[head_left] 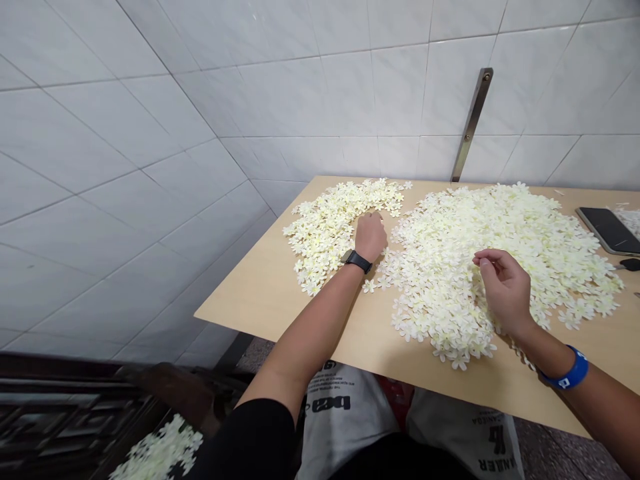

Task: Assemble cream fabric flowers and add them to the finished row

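Observation:
Two heaps of small pale-yellow artificial flowers lie on a light wooden table. My left hand [371, 236], with a black watch [356, 259] on its wrist, is at the right edge of the smaller flower heap [320, 230]. Its fingers curl away from view, so what they hold, if anything, is hidden. Over the larger flower heap [445, 247] hovers my right hand [505, 287], a blue wristband [573, 370] below it. Thumb and fingertips are pinched together there; anything between them is too small to make out.
On the right of the table [250, 303] lie a dark-screened phone [611, 230] and a small black object [631, 265]. A metal bracket [471, 127] is fixed to the tiled wall behind. More flowers [160, 450] sit low at the left. Printed white sacks [345, 420] stand below the table's front edge.

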The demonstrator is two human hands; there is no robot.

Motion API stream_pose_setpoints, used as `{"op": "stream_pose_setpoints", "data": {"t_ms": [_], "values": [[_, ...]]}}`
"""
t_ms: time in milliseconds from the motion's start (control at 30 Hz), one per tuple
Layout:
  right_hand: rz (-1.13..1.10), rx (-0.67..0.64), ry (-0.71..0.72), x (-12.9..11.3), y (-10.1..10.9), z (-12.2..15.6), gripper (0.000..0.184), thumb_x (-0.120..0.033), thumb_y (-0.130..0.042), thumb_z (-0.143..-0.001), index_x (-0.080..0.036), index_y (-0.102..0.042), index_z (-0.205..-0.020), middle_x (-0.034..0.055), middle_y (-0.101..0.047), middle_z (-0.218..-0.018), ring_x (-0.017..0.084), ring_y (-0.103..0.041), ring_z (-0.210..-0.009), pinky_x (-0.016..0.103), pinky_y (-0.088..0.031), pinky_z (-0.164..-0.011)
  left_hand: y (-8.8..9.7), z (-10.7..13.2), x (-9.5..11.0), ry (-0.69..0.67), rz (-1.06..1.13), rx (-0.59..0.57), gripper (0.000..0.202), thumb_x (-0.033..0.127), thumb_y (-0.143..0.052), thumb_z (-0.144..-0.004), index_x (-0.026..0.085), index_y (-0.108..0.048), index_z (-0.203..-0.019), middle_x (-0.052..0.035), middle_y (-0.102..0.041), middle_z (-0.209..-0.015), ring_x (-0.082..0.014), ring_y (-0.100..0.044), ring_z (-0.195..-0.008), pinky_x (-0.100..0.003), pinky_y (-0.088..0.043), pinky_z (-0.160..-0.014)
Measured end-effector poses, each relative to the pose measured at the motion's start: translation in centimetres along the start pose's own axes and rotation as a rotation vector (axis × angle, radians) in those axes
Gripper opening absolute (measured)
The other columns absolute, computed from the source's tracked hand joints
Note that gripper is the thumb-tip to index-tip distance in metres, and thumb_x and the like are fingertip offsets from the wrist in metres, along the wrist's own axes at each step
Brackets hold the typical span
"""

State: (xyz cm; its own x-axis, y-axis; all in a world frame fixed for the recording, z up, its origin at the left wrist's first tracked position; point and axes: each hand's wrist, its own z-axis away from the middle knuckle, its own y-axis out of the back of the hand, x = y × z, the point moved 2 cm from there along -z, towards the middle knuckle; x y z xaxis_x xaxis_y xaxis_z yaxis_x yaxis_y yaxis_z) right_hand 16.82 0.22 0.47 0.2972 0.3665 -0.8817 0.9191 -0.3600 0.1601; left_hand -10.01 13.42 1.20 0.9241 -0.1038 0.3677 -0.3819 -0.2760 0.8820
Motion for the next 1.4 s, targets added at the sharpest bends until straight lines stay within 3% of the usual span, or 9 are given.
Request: {"op": "stream_pose_setpoints", "data": {"t_ms": [100,200,300,400,567,900,1067,1233,1400], "values": [[0.013,-0.014,0.064,-0.3,0.0,0.2,0.010,-0.026,-0.061,-0.093,-0.023,-0.070,-0.096,0.0071,-0.070,-0.095,0.024,-0.069,-0.094,0.041,-0.055,-0.088,0.4,0.5,1.3,-0.099,0.155,0.121,0.032,0.015,-0.031,-0.105,0.014,-0.063,-0.112,-0.0139,-0.067,-0.118,-0.0232,-0.062,-0.110,-0.037,-0.049,-0.098],[-0.003,-0.031,0.064,-0.3,0.0,0.3,0.011,-0.030,-0.061,-0.095,-0.023,-0.069,-0.099,0.0069,-0.070,-0.093,0.023,-0.069,-0.092,0.040,-0.055,-0.086,0.7,2.2,3.5,-0.412,0.485,0.284,0.028,0.020,-0.040,-0.106,0.015,-0.067,-0.109,-0.0110,-0.071,-0.109,-0.0206,-0.065,-0.106,-0.035,-0.052,-0.095],[-0.001,-0.085,0.041,-0.2,0.0,0.2,0.014,-0.034,-0.063,-0.096,-0.024,-0.069,-0.103,0.0064,-0.071,-0.095,0.022,-0.068,-0.091,0.038,-0.056,-0.085,0.4,4.6,6.1,-0.745,0.665,0.251,0.025,0.023,-0.047,-0.104,0.016,-0.071,-0.110,-0.0107,-0.073,-0.109,-0.0187,-0.068,-0.104,-0.034,-0.057,-0.090],[0.049,-0.215,0.057,-0.2,-0.2,0.1,0.017,-0.036,-0.064,-0.095,-0.024,-0.068,-0.107,0.0061,-0.071,-0.100,0.022,-0.068,-0.093,0.036,-0.055,-0.083,0.2,6.9,8.1,-0.875,0.791,0.174,0.020,0.026,-0.059,-0.101,0.016,-0.073,-0.110,-0.0111,-0.073,-0.110,-0.0177,-0.069,-0.105,-0.033,-0.058,-0.093],[0.127,-0.374,0.167,-0.4,-0.2,-0.4,0.015,-0.031,-0.057,-0.098,-0.022,-0.068,-0.096,0.0030,-0.071,-0.083,0.018,-0.065,-0.076,0.029,-0.050,-0.068,0.0,8.9,9.8,-0.796,0.989,-0.007,0.022,0.033,-0.070,-0.094,0.015,-0.076,-0.105,-0.0115,-0.073,-0.105,-0.0163,-0.070,-0.095,-0.030,-0.060,-0.088],[0.306,-0.477,0.444,-0.7,0.1,-0.7,0.031,-0.022,-0.057,-0.093,-0.021,-0.049,-0.063,-0.0042,-0.047,-0.055,0.010,-0.044,-0.050,0.025,-0.034,-0.050,0.3,8.0,9.6,-0.343,1.082,-0.731,0.032,0.025,-0.090,-0.065,0.013,-0.068,-0.085,-0.0019,-0.069,-0.081,-0.0126,-0.063,-0.079,-0.025,-0.050,-0.074],[0.310,-0.497,0.439,-1.5,0.2,-0.9,0.035,-0.024,-0.058,-0.095,-0.022,-0.045,-0.063,-0.0047,-0.043,-0.054,0.010,-0.041,-0.048,0.026,-0.032,-0.048,0.2,8.3,9.6,-0.287,1.094,-0.619,0.032,0.038,-0.087,-0.071,0.014,-0.066,-0.077,-0.0007,-0.067,-0.075,-0.0113,-0.059,-0.073,-0.023,-0.044,-0.067],[0.314,-0.437,0.389,-1.7,0.6,-1.3,0.029,-0.026,-0.058,-0.095,-0.022,-0.051,-0.067,-0.0033,-0.049,-0.058,0.013,-0.048,-0.053,0.027,-0.038,-0.054,0.2,8.2,9.6,-0.340,1.116,-0.574,0.014,0.025,-0.067,-0.090,0.013,-0.075,-0.090,-0.0041,-0.072,-0.079,-0.0118,-0.065,-0.075,-0.025,-0.050,-0.074],[0.350,-0.417,0.350,-1.3,0.7,-1.5,0.021,-0.028,-0.056,-0.095,-0.023,-0.058,-0.075,-0.0026,-0.055,-0.061,0.014,-0.052,-0.055,0.027,-0.040,-0.054,-0.3,8.1,9.4,-0.274,1.145,-0.587,0.014,0.020,-0.075,-0.083,0.014,-0.076,-0.096,-0.0054,-0.076,-0.088,-0.0138,-0.069,-0.084,-0.027,-0.053,-0.079]]}}
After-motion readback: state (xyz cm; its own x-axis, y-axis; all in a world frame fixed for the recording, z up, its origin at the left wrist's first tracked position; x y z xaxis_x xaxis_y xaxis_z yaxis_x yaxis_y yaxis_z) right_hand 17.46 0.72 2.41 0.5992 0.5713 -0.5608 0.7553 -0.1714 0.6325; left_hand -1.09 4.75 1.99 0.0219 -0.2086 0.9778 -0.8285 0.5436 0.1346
